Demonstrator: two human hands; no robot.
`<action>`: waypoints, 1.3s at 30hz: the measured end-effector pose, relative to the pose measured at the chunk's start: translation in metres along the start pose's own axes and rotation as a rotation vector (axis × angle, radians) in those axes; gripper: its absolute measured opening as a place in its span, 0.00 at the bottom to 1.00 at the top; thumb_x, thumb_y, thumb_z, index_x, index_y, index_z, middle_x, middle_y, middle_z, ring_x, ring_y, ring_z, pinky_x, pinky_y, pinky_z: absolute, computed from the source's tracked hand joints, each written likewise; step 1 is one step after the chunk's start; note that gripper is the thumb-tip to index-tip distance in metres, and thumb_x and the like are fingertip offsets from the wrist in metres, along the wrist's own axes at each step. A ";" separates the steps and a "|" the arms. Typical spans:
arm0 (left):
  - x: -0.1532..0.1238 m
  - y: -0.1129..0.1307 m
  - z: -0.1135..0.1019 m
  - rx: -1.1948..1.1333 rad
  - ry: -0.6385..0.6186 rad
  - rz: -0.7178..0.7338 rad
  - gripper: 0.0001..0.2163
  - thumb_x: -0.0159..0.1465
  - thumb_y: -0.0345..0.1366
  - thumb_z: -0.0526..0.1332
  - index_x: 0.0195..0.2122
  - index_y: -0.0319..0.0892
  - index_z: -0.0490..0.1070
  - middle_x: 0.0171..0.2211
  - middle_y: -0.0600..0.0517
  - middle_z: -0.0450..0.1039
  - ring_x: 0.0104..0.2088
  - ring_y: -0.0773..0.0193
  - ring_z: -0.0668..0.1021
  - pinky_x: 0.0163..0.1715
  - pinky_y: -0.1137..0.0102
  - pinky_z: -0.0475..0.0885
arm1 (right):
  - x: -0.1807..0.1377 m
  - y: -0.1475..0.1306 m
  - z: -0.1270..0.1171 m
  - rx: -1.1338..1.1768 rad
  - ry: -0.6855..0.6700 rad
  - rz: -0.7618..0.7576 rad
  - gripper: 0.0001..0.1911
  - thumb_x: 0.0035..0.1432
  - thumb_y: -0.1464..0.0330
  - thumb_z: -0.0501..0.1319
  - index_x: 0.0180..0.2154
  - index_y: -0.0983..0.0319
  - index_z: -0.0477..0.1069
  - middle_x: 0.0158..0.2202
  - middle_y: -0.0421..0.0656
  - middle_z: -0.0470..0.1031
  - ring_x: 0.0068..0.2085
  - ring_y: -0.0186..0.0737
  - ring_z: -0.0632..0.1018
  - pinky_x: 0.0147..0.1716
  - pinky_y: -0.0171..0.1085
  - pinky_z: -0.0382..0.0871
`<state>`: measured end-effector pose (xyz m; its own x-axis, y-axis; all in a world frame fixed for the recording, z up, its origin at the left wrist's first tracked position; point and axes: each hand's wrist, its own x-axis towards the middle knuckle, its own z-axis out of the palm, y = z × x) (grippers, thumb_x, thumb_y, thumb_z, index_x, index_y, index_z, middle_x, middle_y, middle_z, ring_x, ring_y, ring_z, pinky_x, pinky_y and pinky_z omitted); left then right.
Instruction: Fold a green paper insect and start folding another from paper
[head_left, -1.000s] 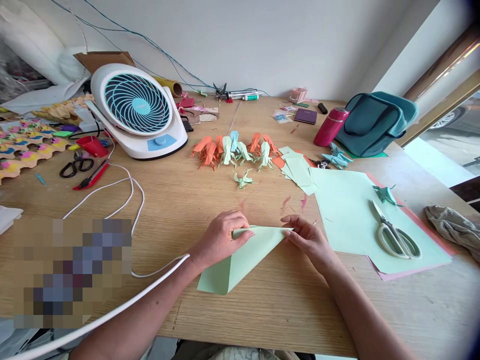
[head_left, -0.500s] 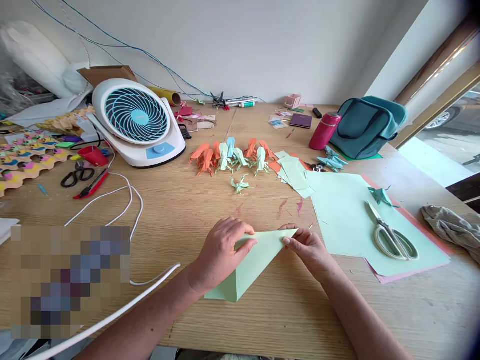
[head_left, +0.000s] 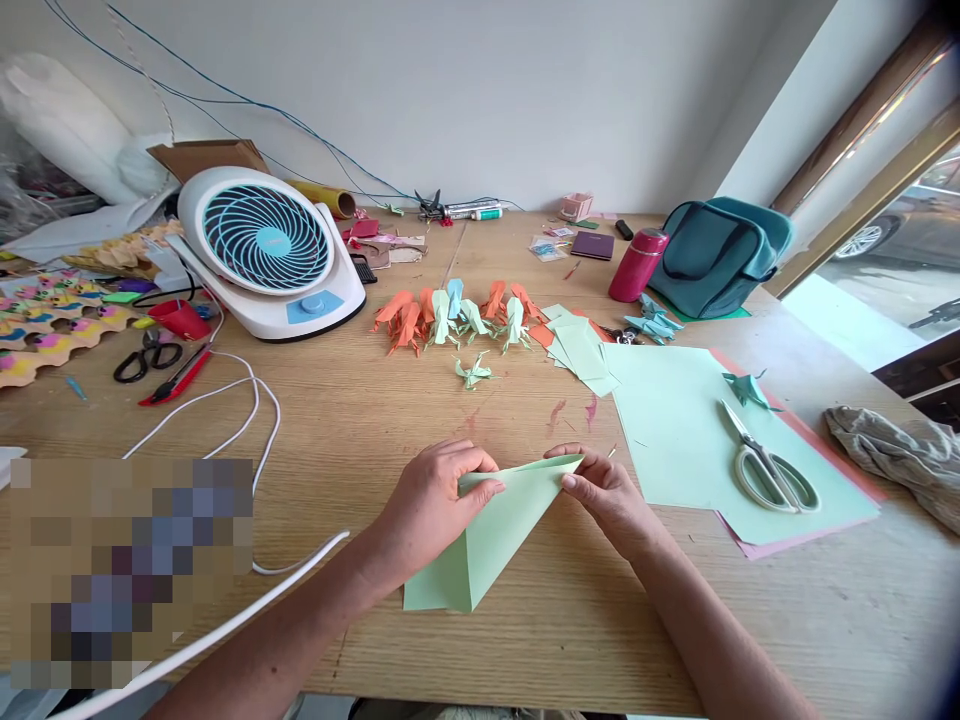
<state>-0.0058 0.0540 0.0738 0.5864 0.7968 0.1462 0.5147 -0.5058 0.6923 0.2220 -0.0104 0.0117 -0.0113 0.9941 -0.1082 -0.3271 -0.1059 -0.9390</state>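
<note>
A light green sheet of paper (head_left: 487, 535), folded into a triangle, lies on the wooden table (head_left: 525, 630) in front of me. My left hand (head_left: 435, 500) rests on its upper left part, fingers curled and pressing the fold down. My right hand (head_left: 607, 495) pinches the paper's right tip between thumb and fingers. Several folded orange and green paper figures (head_left: 457, 315) stand in a row farther back, and one small green figure (head_left: 472, 372) lies alone in front of them.
Large green and pink sheets (head_left: 690, 430) lie at right with white-handled scissors (head_left: 765, 465) on top. A white desk fan (head_left: 266, 250), its white cable (head_left: 247, 400), black scissors (head_left: 142, 355), a red bottle (head_left: 636, 265), a teal bag (head_left: 720, 255) and a grey cloth (head_left: 892, 450) surround the work spot.
Both hands stay on the green paper; my right hand has shifted slightly inward along the tip. The view has drifted a little.
</note>
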 end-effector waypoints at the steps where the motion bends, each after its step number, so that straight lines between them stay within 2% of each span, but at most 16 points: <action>1: 0.000 0.002 -0.001 0.009 -0.002 0.002 0.04 0.63 0.31 0.65 0.29 0.43 0.74 0.29 0.56 0.75 0.32 0.66 0.75 0.34 0.72 0.65 | 0.000 0.000 0.000 0.008 0.003 0.005 0.16 0.51 0.59 0.73 0.42 0.56 0.78 0.37 0.42 0.78 0.39 0.40 0.75 0.42 0.38 0.69; 4: 0.000 0.009 -0.002 0.036 -0.018 0.012 0.05 0.63 0.31 0.65 0.29 0.43 0.75 0.28 0.56 0.74 0.32 0.66 0.74 0.34 0.72 0.64 | -0.001 -0.002 0.003 0.020 -0.001 0.026 0.18 0.49 0.58 0.74 0.41 0.57 0.78 0.35 0.41 0.77 0.37 0.39 0.74 0.39 0.37 0.68; 12: 0.001 0.019 -0.007 0.054 -0.035 0.003 0.03 0.62 0.32 0.66 0.30 0.43 0.77 0.28 0.56 0.75 0.32 0.67 0.74 0.33 0.72 0.63 | -0.003 0.002 0.003 0.061 0.029 0.052 0.14 0.49 0.61 0.75 0.34 0.60 0.76 0.27 0.38 0.73 0.32 0.35 0.70 0.34 0.34 0.63; 18: -0.001 0.023 -0.011 0.053 -0.037 0.008 0.04 0.62 0.32 0.67 0.30 0.43 0.78 0.27 0.57 0.75 0.31 0.68 0.74 0.33 0.73 0.64 | -0.003 0.004 0.005 0.054 0.065 0.027 0.15 0.47 0.60 0.76 0.31 0.60 0.75 0.27 0.38 0.73 0.32 0.35 0.69 0.34 0.34 0.61; 29: 0.001 0.026 -0.018 0.080 -0.039 0.059 0.06 0.62 0.31 0.66 0.28 0.43 0.78 0.26 0.56 0.76 0.30 0.67 0.75 0.32 0.72 0.65 | -0.006 -0.001 0.012 0.013 0.063 -0.020 0.15 0.51 0.56 0.72 0.31 0.59 0.76 0.27 0.39 0.71 0.32 0.37 0.69 0.34 0.36 0.63; 39: 0.001 0.026 -0.020 0.119 -0.033 0.089 0.06 0.63 0.31 0.65 0.28 0.43 0.78 0.26 0.56 0.75 0.31 0.66 0.74 0.34 0.71 0.64 | -0.004 0.003 0.011 0.039 0.124 -0.023 0.15 0.48 0.55 0.74 0.28 0.59 0.79 0.28 0.41 0.72 0.33 0.38 0.70 0.38 0.39 0.67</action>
<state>-0.0048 0.0483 0.1060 0.6523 0.7368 0.1781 0.5291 -0.6108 0.5890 0.2106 -0.0141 0.0128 0.1124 0.9853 -0.1288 -0.3621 -0.0800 -0.9287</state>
